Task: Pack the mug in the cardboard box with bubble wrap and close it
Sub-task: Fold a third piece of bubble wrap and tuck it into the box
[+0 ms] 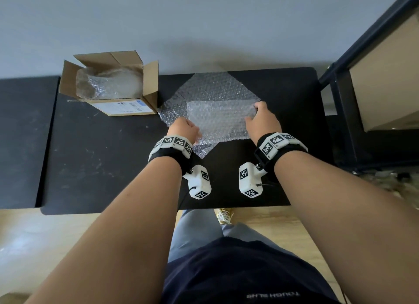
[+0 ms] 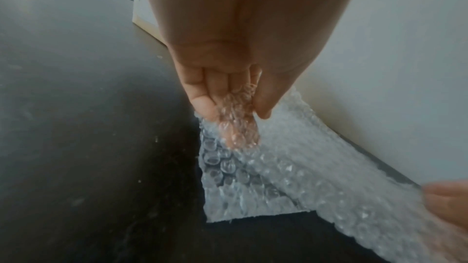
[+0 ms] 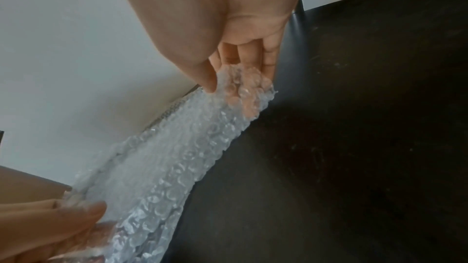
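Note:
A sheet of bubble wrap lies on the black table, with a folded flap of it raised in the middle. My left hand pinches the flap's left edge, thumb against fingers. My right hand pinches its right edge. The open cardboard box stands at the table's back left, and a bubble-wrapped bundle lies inside it. No bare mug shows in any view.
A grey wall runs behind the table. A dark metal frame with a beige panel stands at the right. A second black surface adjoins on the left. Wooden floor and my legs are below the front edge.

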Available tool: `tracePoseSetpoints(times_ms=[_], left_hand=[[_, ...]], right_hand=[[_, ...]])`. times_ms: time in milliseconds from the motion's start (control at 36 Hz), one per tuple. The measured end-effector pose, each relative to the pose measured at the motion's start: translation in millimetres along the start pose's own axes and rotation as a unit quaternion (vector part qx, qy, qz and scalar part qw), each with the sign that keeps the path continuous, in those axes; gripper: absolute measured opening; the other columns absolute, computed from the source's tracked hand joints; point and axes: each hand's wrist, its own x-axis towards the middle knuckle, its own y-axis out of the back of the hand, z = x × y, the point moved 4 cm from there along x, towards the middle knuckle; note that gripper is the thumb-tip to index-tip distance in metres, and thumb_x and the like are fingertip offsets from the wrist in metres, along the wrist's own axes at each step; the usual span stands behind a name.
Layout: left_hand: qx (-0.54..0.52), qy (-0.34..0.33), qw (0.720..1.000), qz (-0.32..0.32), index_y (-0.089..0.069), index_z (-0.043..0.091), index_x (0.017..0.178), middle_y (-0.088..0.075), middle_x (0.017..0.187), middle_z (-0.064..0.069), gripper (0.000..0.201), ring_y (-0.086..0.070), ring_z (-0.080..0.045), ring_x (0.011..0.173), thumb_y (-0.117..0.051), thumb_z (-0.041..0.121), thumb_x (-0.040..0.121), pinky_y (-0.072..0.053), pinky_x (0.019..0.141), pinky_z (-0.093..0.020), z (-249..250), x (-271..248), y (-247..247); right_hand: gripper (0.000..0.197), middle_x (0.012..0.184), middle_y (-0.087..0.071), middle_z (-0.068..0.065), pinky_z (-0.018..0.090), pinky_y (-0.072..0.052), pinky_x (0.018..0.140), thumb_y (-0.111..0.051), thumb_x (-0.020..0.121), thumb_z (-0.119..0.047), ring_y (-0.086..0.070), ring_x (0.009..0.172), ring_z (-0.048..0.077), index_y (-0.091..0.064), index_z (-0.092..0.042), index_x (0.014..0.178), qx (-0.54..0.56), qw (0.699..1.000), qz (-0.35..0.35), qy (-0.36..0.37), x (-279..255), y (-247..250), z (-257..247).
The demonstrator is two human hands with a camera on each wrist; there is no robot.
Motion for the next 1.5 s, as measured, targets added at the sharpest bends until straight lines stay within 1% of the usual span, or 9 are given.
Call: tracePoseSetpoints(times_ms=[167, 333, 444, 639, 805, 944, 1194, 1361, 1500], left_hand=[[0.038, 0.023, 0.999, 0.009, -0.049, 0.013, 0.092, -0.058, 0.084, -0.002, 0.006, -0.053, -0.02, 0.074, -0.049, 0.018, 0.096, -0.036, 0.06, -0.027, 2, 13, -4], [0.04, 0.041, 0.998, -0.012, -0.048, 0.012, 0.102, -0.06, 0.087, -0.003, 0.01, -0.058, -0.024, 0.083, -0.045, 0.02, 0.098, -0.045, 0.074, -0.033, 8, 25, -5], [0.054, 0.039, 0.998, -0.004, -0.055, 0.009, 0.1, -0.069, 0.098, -0.016, 0.021, -0.068, -0.034, 0.089, -0.05, 0.027, 0.09, -0.056, 0.084, -0.048, 8, 36, -11], [0.179, 0.037, 0.983, 0.0, -0.039, 0.004, 0.134, -0.063, 0.117, -0.016, 0.044, -0.062, -0.034, 0.106, -0.051, 0.024, 0.097, -0.052, 0.08, -0.042, 21, 32, -7], [0.288, -0.129, 0.942, 0.117, -0.036, 0.014, 0.136, -0.037, 0.139, -0.012, 0.062, -0.04, -0.029, 0.127, -0.068, 0.008, 0.083, -0.048, 0.09, -0.039, 33, 26, -6], [0.369, -0.262, 0.89, 0.055, -0.047, 0.018, 0.135, -0.031, 0.151, -0.007, 0.059, -0.026, -0.028, 0.14, -0.052, -0.006, 0.081, -0.027, 0.114, -0.041, 44, 21, -13], [0.352, -0.236, 0.905, 0.029, -0.047, 0.014, 0.134, -0.04, 0.143, -0.008, 0.051, -0.035, -0.027, 0.135, -0.048, -0.002, 0.085, -0.028, 0.114, -0.04, 43, 25, -22], [0.307, -0.21, 0.926, 0.058, -0.038, 0.009, 0.138, -0.044, 0.139, -0.009, 0.053, -0.043, -0.026, 0.13, -0.058, 0.03, 0.093, -0.034, 0.11, -0.039, 56, 29, -19], [0.293, -0.234, 0.926, 0.048, -0.035, 0.014, 0.144, -0.042, 0.146, -0.006, 0.057, -0.038, -0.025, 0.136, -0.059, 0.021, 0.093, -0.029, 0.113, -0.04, 76, 30, -12]], right_hand=[[0.043, 0.105, -0.07, 0.008, 0.037, -0.055, 0.074, -0.046, 0.095, -0.013, -0.069, 0.088, 0.029, -0.04, -0.023, 0.136, -0.025, 1.0, 0.003, 0.001, 20, -8, -1], [0.044, 0.099, -0.069, 0.008, 0.032, -0.043, 0.063, -0.045, 0.096, -0.009, -0.065, 0.089, 0.029, -0.046, -0.026, 0.136, -0.075, 0.996, 0.027, 0.029, 27, -4, -4], [0.048, 0.096, -0.069, 0.007, 0.031, -0.042, 0.061, -0.046, 0.095, -0.007, -0.066, 0.086, 0.028, -0.044, -0.027, 0.139, -0.099, 0.994, 0.022, 0.03, 32, -7, -4], [0.047, 0.1, -0.069, 0.006, 0.033, -0.042, 0.062, -0.047, 0.096, -0.011, -0.066, 0.09, 0.028, -0.042, -0.028, 0.14, -0.127, 0.991, 0.025, 0.03, 37, -10, -4], [0.039, 0.124, -0.053, 0.011, 0.041, -0.047, 0.08, -0.058, 0.093, -0.021, -0.056, 0.111, 0.029, -0.046, -0.014, 0.13, -0.15, 0.986, 0.061, 0.03, 35, -10, -5], [0.035, 0.121, -0.06, 0.012, 0.041, -0.045, 0.089, -0.057, 0.095, -0.023, -0.059, 0.111, 0.031, -0.047, -0.01, 0.126, -0.148, 0.987, 0.063, 0.019, 37, -9, -6], [0.025, 0.121, -0.06, 0.01, 0.042, -0.038, 0.097, -0.055, 0.093, -0.018, -0.052, 0.116, 0.03, -0.061, -0.013, 0.117, -0.123, 0.992, 0.024, -0.009, 40, -6, -9], [0.019, 0.109, -0.061, 0.004, 0.039, -0.038, 0.091, -0.051, 0.09, -0.006, -0.055, 0.106, 0.026, -0.056, -0.015, 0.106, -0.077, 0.994, 0.051, 0.049, 31, 8, -19], [0.02, 0.102, -0.065, 0.0, 0.038, -0.038, 0.092, -0.05, 0.092, -0.006, -0.06, 0.099, 0.024, -0.052, -0.02, 0.107, -0.043, 0.994, 0.072, 0.072, 24, 18, -25]])
